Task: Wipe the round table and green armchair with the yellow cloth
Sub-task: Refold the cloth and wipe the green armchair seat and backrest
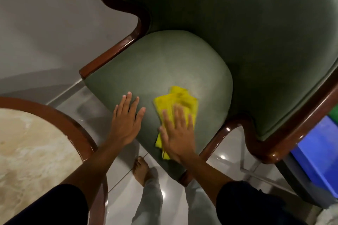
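The green armchair (164,64) with a dark polished wood frame fills the upper middle and right of the head view. Its seat cushion faces me. The folded yellow cloth (175,102) lies on the front part of the seat. My right hand (178,133) presses flat on the cloth's near half, fingers spread. My left hand (126,120) rests flat on the bare seat cushion just left of the cloth, holding nothing. The round table (33,144), with a cream marble top and brown wooden rim, sits at the lower left.
A blue plastic bin (318,153) stands at the right behind the chair's arm. Glossy grey floor tiles lie below, with my bare foot (140,170) between table and chair. A grey wall runs along the left.
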{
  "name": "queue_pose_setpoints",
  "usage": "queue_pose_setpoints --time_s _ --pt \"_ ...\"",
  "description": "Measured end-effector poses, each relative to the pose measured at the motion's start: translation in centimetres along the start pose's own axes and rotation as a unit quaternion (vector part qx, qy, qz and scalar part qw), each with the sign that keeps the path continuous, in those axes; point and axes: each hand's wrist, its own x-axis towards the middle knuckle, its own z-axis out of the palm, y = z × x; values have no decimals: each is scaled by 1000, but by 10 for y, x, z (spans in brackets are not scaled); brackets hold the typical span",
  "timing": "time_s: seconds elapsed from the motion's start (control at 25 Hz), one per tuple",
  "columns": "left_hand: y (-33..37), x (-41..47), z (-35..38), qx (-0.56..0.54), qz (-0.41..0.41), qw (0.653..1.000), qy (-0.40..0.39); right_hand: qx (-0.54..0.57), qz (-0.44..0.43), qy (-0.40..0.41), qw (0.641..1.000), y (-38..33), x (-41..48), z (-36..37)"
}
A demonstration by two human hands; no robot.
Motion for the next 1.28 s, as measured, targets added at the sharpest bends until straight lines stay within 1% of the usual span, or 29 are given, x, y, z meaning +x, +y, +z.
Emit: queue_pose_setpoints --time_s 0.04,0.08,0.12,0.16,0.2,0.24,0.28,0.32,0.36,0.4,0.44,0.48,0.52,0.6,0.64,0.68,0.72,0.76,0.8,0.88,0.92,1.0,1.04,1.08,1.12,1.16,1.2,1.24,1.28 --pt "3 1 -4 -19 -9 1000 -7 -22 -104 -26 994 6 -2 -5" --pt "3 1 -9 -30 -17 999 -24 -15 -149 -35 988 11 -2 -14" --pt "5 1 -16 -25 -22 998 -47 14 -139 -36 990 11 -3 -23" --pt "8 1 -24 -12 -29 998 -63 53 -62 -22 996 8 -10 -31" --pt "15 2 -32 0 -34 998 -50 99 64 0 993 6 -19 -39" --pt "26 4 -39 4 -29 999 -14 160 196 -3 968 4 -27 -43" --pt "40 6 -46 5 -3 1000 21 227 295 -42 927 3 -31 -46" --pt "56 10 -52 20 44 999 21 268 344 -118 892 4 -30 -49" --pt "72 16 -57 43 94 995 -16 283 345 -196 873 6 -26 -53" --pt "88 23 -62 71 135 985 -74 269 318 -236 878 8 -19 -60" --pt "104 27 -68 117 167 969 -136 238 277 -234 901 7 -13 -76" --pt "118 29 -74 168 198 949 -181 229 234 -207 922 6 -7 -97" --pt "131 30 -81 217 230 927 -204 242 195 -176 934 7 -2 -122" --pt "162 33 -98 303 259 888 -230 280 129 -143 941 25 7 -184" --pt "180 37 -107 306 253 887 -236 305 102 -124 939 41 13 -217" --pt "199 43 -116 265 234 903 -243 333 79 -100 934 63 20 -246" --pt "221 49 -123 177 208 928 -255 353 69 -72 930 87 25 -275" --pt "242 56 -126 68 178 944 -270 365 77 -32 927 113 29 -300" --pt "270 65 -125 -39 154 947 -278 368 99 19 924 142 33 -326" --pt "330 78 -119 -212 110 930 -277 347 140 121 919 197 43 -371" --pt "363 83 -114 -276 97 917 -270 322 156 168 919 224 51 -393" --pt "427 98 -103 -362 95 896 -239 256 177 255 915 268 70 -433" --pt "453 108 -101 -386 99 895 -201 202 181 303 914 282 79 -446" --pt "471 121 -103 -378 107 908 -144 135 194 344 909 291 89 -450" --pt "481 133 -108 -334 124 932 -74 69 214 363 904 293 97 -445" --pt "480 145 -115 -264 147 953 -2 31 234 345 908 288 102 -433" --pt "473 158 -124 -183 168 967 62 30 252 289 923 278 105 -415" --pt "459 170 -133 -106 185 971 109 36 264 224 938 269 106 -397" --pt "442 182 -144 -38 197 970 137 31 266 177 947 265 109 -383"
